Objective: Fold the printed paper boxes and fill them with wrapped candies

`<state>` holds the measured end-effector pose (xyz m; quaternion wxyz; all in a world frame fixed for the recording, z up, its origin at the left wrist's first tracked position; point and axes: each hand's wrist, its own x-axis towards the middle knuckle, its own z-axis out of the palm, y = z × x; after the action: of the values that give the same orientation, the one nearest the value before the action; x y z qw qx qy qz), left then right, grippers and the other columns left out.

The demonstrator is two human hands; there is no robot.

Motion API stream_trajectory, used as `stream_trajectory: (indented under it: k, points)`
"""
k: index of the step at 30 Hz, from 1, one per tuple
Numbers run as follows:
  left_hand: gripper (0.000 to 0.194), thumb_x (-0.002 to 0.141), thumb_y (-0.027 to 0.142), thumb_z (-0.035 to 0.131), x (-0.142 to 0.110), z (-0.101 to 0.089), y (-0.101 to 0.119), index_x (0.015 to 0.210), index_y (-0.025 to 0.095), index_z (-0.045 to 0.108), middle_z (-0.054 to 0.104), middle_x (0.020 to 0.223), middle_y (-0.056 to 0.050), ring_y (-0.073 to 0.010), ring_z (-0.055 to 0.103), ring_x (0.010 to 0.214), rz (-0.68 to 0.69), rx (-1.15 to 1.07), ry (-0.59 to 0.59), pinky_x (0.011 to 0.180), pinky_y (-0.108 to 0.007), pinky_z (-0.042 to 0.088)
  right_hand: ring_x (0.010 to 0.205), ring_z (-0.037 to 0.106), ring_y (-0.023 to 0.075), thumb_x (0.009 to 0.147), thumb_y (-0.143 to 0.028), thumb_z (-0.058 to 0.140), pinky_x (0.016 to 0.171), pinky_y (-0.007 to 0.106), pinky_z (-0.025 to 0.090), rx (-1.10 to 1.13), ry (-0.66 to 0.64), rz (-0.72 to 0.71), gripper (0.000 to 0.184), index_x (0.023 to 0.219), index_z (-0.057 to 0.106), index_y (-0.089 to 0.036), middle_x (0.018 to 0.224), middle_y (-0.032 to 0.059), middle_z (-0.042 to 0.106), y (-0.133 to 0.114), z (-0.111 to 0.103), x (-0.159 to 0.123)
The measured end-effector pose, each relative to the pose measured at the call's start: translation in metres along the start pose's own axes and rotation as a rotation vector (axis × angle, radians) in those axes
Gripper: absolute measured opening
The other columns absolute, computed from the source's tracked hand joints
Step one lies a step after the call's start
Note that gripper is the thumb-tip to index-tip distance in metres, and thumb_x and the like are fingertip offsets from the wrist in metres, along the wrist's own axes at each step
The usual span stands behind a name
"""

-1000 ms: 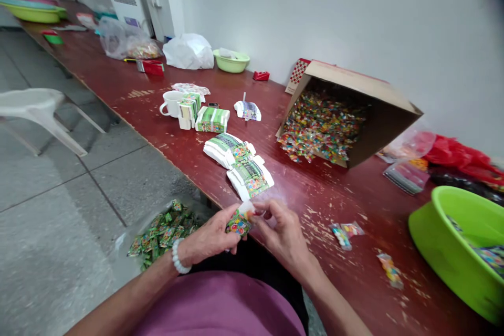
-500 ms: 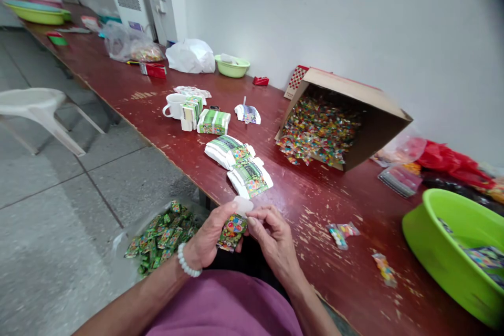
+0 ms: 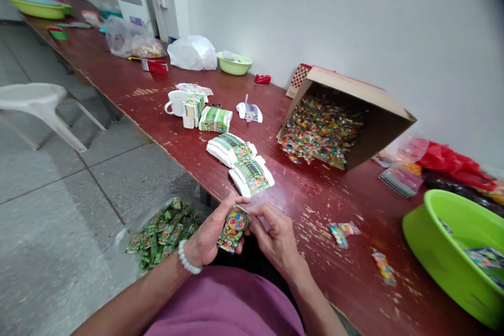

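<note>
A small green printed candy box [image 3: 233,229] is held upright over my lap, close to the table's edge. My left hand [image 3: 210,231] wraps round it from the left, with a beaded bracelet at the wrist. At the top of the box, my right hand [image 3: 274,231] pinches the end flap between thumb and fingers. Beyond the hands lie fanned stacks of flat green cartons [image 3: 252,174] on the table. Small clear packets of coloured candies [image 3: 339,235] rest to the right. Below on the left, a plastic bag holds many filled green boxes [image 3: 165,232].
A cardboard box [image 3: 378,142] on its side spills candy packets [image 3: 315,134] onto the red table [image 3: 307,189]. A green basin [image 3: 429,252] stands at the right. A white mug [image 3: 176,102] and banded carton bundles [image 3: 216,119] sit farther back. A plastic stool [image 3: 39,98] is at the left.
The candy visible at the box's mouth has gone out of sight. The raised white flap has been folded down over the top, and the box has turned its printed face toward me.
</note>
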<state>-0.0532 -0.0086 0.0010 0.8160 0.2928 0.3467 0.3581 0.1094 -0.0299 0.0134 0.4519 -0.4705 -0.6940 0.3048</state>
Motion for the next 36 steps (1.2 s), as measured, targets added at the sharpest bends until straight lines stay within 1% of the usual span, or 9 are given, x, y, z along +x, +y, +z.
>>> stream_trajectory:
  k: [2, 5, 8, 13, 20, 24, 28, 31, 36]
  points:
    - [0.043, 0.092, 0.051, 0.053, 0.001, 0.001, -0.001, 0.120, 0.019, 0.063, 0.062, 0.067, -0.001, -0.0138, 0.058, 0.050, -0.012, 0.011, 0.020, 0.039, -0.022, 0.050, 0.078, 0.067, 0.0203, 0.091, -0.030, 0.063, 0.075, 0.032, 0.050, -0.016, -0.044, -0.009, 0.014, 0.091, 0.072, -0.020, 0.080, 0.0054, 0.072, 0.000, -0.001, 0.001]
    - [0.042, 0.092, 0.048, 0.054, 0.002, 0.004, -0.004, 0.118, 0.017, 0.065, 0.062, 0.067, -0.001, -0.0141, 0.058, 0.051, 0.050, 0.063, 0.040, 0.039, -0.021, 0.050, 0.064, 0.064, 0.0168, 0.088, -0.037, 0.067, 0.062, 0.028, 0.049, 0.181, -0.070, 0.209, 0.019, 0.084, 0.069, -0.019, 0.073, 0.0034, 0.070, 0.003, 0.001, 0.003]
    - [0.051, 0.092, 0.054, 0.051, 0.003, 0.005, -0.007, 0.125, 0.017, 0.063, 0.064, 0.067, -0.003, -0.0164, 0.061, 0.056, 0.056, 0.053, 0.041, 0.040, -0.021, 0.050, 0.051, 0.058, 0.0120, 0.082, -0.039, 0.074, 0.051, 0.023, 0.046, 0.371, -0.062, 0.379, 0.022, 0.082, 0.067, -0.018, 0.066, 0.0003, 0.068, 0.008, 0.005, 0.006]
    - [0.069, 0.088, 0.071, 0.044, 0.003, 0.003, -0.006, 0.115, 0.012, 0.069, 0.065, 0.063, -0.004, -0.0133, 0.058, 0.047, -0.014, 0.076, -0.043, 0.038, -0.019, 0.048, 0.048, 0.058, 0.0103, 0.082, -0.036, 0.075, 0.047, 0.023, 0.048, 0.614, -0.090, 0.407, 0.021, 0.077, 0.068, -0.017, 0.078, 0.0028, 0.073, 0.009, 0.005, 0.009]
    - [0.043, 0.084, 0.057, 0.063, 0.004, 0.006, -0.001, 0.078, 0.015, 0.068, 0.066, 0.060, -0.003, -0.0138, 0.059, 0.046, -0.050, 0.020, 0.038, 0.036, -0.021, 0.049, 0.055, 0.059, 0.0093, 0.087, -0.036, 0.070, 0.052, 0.024, 0.048, 0.534, -0.025, 0.320, 0.017, 0.084, 0.070, -0.019, 0.098, 0.0038, 0.072, 0.001, 0.006, 0.001]
    - [0.029, 0.086, 0.045, 0.061, 0.006, 0.008, -0.001, 0.080, 0.017, 0.067, 0.065, 0.058, -0.002, -0.0156, 0.060, 0.045, -0.109, -0.094, 0.018, 0.033, -0.023, 0.049, 0.057, 0.058, 0.0094, 0.091, -0.034, 0.064, 0.054, 0.024, 0.048, 0.374, -0.012, 0.245, 0.015, 0.087, 0.069, -0.021, 0.099, 0.0033, 0.071, 0.003, 0.008, -0.003]
    - [0.019, 0.084, 0.034, 0.062, 0.007, 0.006, -0.003, 0.091, 0.018, 0.069, 0.067, 0.063, 0.000, -0.0134, 0.057, 0.039, -0.114, -0.184, 0.015, 0.033, -0.023, 0.048, 0.089, 0.065, 0.0176, 0.088, -0.024, 0.067, 0.080, 0.031, 0.052, 0.135, -0.002, 0.032, 0.009, 0.096, 0.066, -0.022, 0.110, 0.0051, 0.069, 0.008, 0.013, -0.006]
    - [0.015, 0.084, 0.029, 0.063, 0.008, 0.002, -0.005, 0.092, 0.017, 0.070, 0.071, 0.074, -0.002, -0.0139, 0.065, 0.051, -0.050, -0.237, 0.075, 0.046, -0.023, 0.054, 0.105, 0.062, 0.0226, 0.082, -0.023, 0.072, 0.091, 0.037, 0.050, 0.008, -0.029, -0.061, 0.028, 0.107, 0.060, -0.023, 0.117, 0.0079, 0.066, 0.011, 0.020, -0.010]
    - [0.015, 0.085, 0.027, 0.063, 0.009, -0.010, -0.002, 0.093, 0.018, 0.072, 0.074, 0.077, -0.001, -0.0176, 0.072, 0.074, 0.018, -0.277, 0.164, 0.074, -0.027, 0.059, 0.127, 0.048, 0.0339, 0.065, -0.037, 0.085, 0.102, 0.049, 0.043, -0.318, -0.099, -0.168, 0.095, 0.144, 0.035, -0.017, 0.143, 0.0200, 0.048, 0.013, 0.044, -0.010]
